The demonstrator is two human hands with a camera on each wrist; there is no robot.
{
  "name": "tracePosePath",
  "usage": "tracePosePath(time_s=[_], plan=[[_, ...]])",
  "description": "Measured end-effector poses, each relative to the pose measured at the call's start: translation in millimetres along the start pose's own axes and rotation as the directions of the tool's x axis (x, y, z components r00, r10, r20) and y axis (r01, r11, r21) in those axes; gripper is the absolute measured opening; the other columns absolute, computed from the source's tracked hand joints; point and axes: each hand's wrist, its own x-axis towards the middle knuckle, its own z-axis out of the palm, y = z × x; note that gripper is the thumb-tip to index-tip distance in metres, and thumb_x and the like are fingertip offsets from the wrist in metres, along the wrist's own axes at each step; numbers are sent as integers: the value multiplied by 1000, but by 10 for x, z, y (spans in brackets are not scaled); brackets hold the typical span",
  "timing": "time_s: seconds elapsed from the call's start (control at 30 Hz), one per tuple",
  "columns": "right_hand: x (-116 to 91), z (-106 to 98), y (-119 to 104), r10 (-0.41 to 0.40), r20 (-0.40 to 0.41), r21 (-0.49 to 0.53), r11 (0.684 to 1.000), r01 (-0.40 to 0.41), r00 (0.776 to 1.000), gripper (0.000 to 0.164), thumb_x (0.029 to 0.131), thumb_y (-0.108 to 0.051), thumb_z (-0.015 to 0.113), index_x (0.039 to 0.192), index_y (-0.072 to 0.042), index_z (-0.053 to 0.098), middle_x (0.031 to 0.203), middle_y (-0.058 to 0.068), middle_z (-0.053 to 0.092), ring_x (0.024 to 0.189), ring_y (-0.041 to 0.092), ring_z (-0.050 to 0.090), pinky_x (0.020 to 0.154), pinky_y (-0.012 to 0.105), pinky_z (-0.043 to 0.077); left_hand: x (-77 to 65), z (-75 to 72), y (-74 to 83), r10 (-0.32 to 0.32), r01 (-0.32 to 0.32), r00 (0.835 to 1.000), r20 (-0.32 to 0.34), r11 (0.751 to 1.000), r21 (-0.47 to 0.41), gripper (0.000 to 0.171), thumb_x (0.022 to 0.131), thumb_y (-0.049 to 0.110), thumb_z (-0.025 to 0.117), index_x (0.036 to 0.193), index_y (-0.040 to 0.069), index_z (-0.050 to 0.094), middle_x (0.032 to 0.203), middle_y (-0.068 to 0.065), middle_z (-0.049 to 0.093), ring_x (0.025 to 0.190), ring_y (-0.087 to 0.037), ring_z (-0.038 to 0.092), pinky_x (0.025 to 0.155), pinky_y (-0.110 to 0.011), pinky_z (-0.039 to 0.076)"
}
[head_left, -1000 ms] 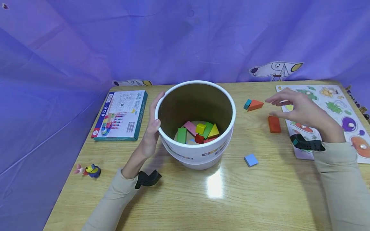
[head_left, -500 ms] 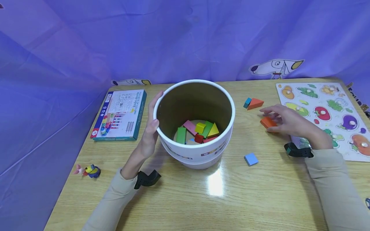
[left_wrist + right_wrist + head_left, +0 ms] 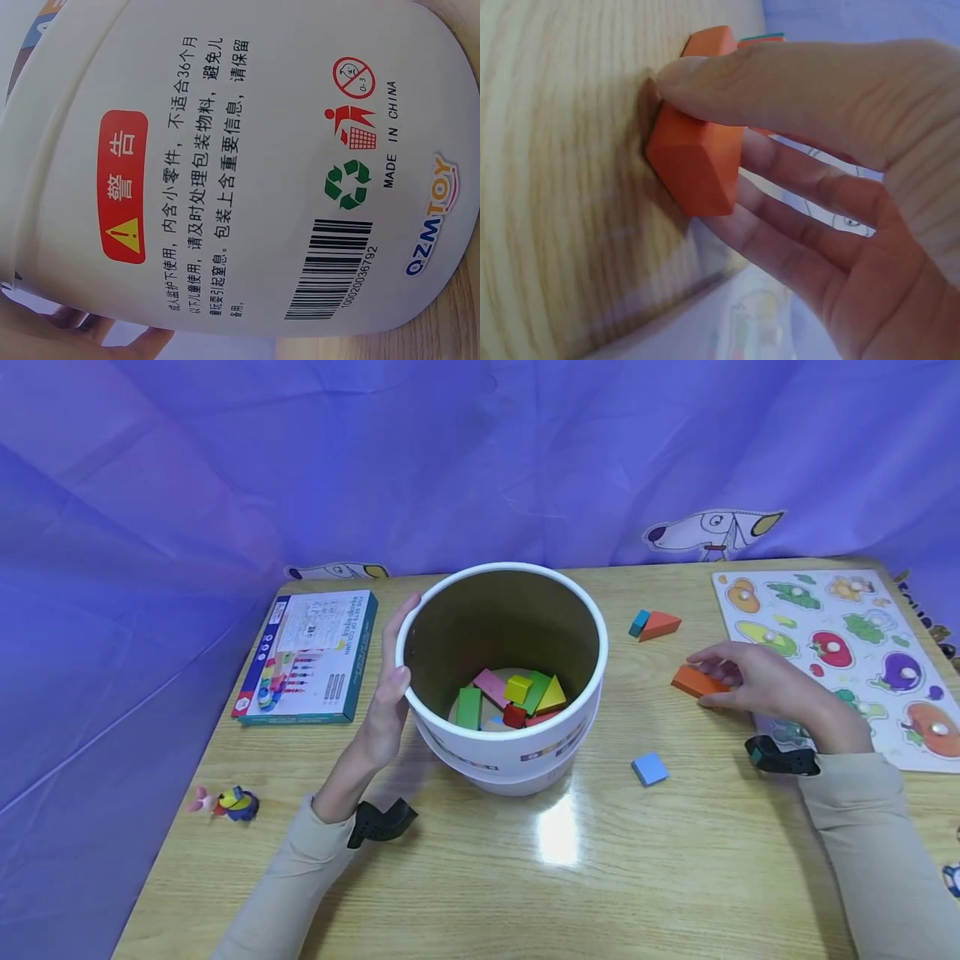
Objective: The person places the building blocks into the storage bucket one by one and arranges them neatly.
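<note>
In the head view my left hand (image 3: 385, 702) rests along the left outer side of a white round bucket (image 3: 510, 752), with the thumb at its rim and the fingers straight against the wall. Several coloured blocks lie inside, among them a green block (image 3: 469, 708) and a yellow cube (image 3: 517, 688). My right hand (image 3: 765, 685) pinches an orange block (image 3: 697, 682) low at the table on the right. In the right wrist view the thumb lies on one side of the orange block (image 3: 694, 169) and the fingers on the other, tilted off the wood.
Right of the bucket are a blue square block (image 3: 650, 769), a red-orange triangular block (image 3: 661, 626) and a small teal block (image 3: 639, 623). A vegetable puzzle board (image 3: 810, 610) lies far right. At left are a flat toy box (image 3: 311, 656) and small figurines (image 3: 236, 803).
My right hand has come down and left from beside the puzzle board and taken hold of the orange block, which is turned and tipped. The left hand stays on the bucket.
</note>
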Motion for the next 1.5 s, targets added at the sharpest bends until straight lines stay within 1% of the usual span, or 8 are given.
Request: tracePosePath(time_s=[0.4,0.47,0.6,0.7,0.9,1.17,1.33,1.5], plan=[[-45,-38,-204,-106,-143,-41,994,101,984,40,74,-6,82,113,-10,71,105,5,67,90,16,57,76,22,46,27,8,-27,-5,5,1000,4,1000,-17,85,88,66,41,155,22,10,156,0,21,141,-24,25,110,-65,24],[-69,-117,-314,-171,-214,-47,985,165,962,43,71,-4,83,112,-12,72,104,1,67,91,10,56,77,19,43,24,3,-27,3,-3,1000,0,1000,-10,85,89,65,40,155,22,10,156,0,21,141,-24,25,110,-65,24],[-113,-334,-569,-318,-368,1,939,343,874,52,64,8,84,112,-11,72,103,-4,66,94,1,54,84,10,38,10,-13,-31,7,-7,1000,-5,1000,-2,84,89,65,40,155,21,10,157,0,21,141,-25,25,110,-65,24],[-133,-497,-787,-404,-464,118,854,507,788,54,59,19,80,109,1,71,104,-3,67,96,6,56,91,11,41,3,-15,-30,3,-3,1000,-3,1000,-1,85,89,65,39,155,21,10,157,0,21,141,-25,25,110,-65,24],[-105,-699,-1330,-505,-572,332,578,746,646,39,66,17,74,104,20,65,104,13,67,96,22,54,92,21,46,13,-2,-16,-1,1,1000,-1,1000,-4,86,88,68,39,155,23,10,156,0,22,141,-25,26,110,-65,25],[116,-662,-1870,-638,-501,123,616,778,585,51,61,16,79,109,0,72,103,9,68,96,13,60,85,22,46,-1,-14,-22,-9,9,1000,3,1000,9,84,89,66,38,155,23,10,156,0,22,140,-26,26,109,-66,25],[234,-568,-2040,-683,-487,113,569,815,545,49,63,10,81,109,-3,72,102,7,67,95,11,60,85,21,46,-8,-21,-22,-13,13,1000,4,1000,14,83,89,66,37,155,22,10,156,0,22,140,-26,26,109,-67,25],[279,-525,-2081,-692,-481,116,558,822,538,48,64,9,82,109,-4,72,102,7,67,94,11,59,86,22,45,-1,-21,-13,-14,14,1000,2,1000,7,83,89,65,38,155,23,10,156,0,21,140,-26,26,109,-66,26]])
